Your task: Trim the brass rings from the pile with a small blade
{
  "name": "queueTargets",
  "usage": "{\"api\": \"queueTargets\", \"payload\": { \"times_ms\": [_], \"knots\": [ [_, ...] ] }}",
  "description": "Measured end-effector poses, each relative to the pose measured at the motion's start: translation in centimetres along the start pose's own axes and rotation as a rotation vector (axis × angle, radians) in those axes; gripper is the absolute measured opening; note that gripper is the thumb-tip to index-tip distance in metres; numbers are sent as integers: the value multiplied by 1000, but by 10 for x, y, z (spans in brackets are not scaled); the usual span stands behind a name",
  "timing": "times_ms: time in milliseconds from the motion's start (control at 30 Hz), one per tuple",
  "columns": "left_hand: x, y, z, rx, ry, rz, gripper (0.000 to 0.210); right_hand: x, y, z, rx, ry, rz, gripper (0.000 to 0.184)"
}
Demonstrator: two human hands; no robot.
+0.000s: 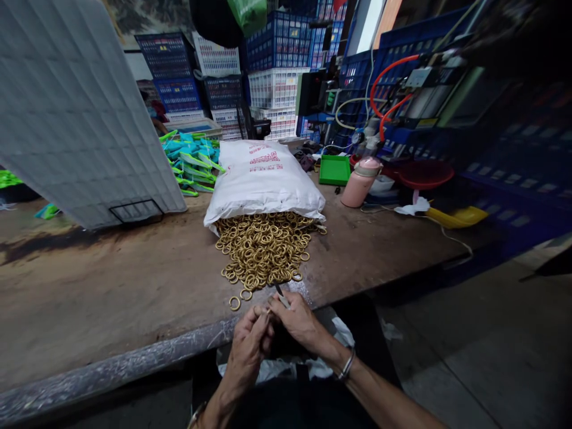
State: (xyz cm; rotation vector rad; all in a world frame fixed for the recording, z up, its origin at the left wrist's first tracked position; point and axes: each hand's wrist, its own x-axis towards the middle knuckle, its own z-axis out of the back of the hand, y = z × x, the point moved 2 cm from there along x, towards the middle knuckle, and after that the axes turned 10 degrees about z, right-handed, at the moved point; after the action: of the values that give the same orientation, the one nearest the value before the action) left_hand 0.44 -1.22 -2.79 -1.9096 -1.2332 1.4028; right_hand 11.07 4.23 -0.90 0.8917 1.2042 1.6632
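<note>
My right hand (298,320) is closed around a small knife (282,298), its dark blade pointing up and away toward the table. Close beside it, my left hand (251,338) pinches what looks like a gold-coloured ring (269,311), mostly hidden by the fingers. Both hands meet at the table's front edge. Just beyond them lies a heap of gold-coloured rings (263,250), spilling from the mouth of a white sack (268,179) with red print. Two loose rings (235,303) lie nearest my left hand.
A grey-white ribbed panel (89,119) stands at the left of the table (147,280). Green and blue pieces (192,158) lie behind it. At right are a pink bottle (361,182), a green tray (335,170) and a yellow scoop (458,215). A bag-lined container (342,333) sits below my hands.
</note>
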Motion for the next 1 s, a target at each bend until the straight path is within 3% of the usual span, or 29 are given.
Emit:
{"api": "queueTargets", "payload": {
  "times_ms": [200,333,400,867,1000],
  "knots": [
    [-5,-6,0,-119,11,25,32,-2,-8,0,-202,2,41,23],
    [-2,-7,4,-100,-26,-18,33,-10,-11,-3,-392,136,169,11],
    [0,-6,5,-87,-52,-30,35,-13,-10,-4,-474,185,200,14],
    [-2,-8,11,119,-143,-152,34,-14,-11,-4,-767,270,155,28],
    [-15,-12,4,192,-77,-191,34,-13,-10,2,-799,288,130,25]
  ]
}}
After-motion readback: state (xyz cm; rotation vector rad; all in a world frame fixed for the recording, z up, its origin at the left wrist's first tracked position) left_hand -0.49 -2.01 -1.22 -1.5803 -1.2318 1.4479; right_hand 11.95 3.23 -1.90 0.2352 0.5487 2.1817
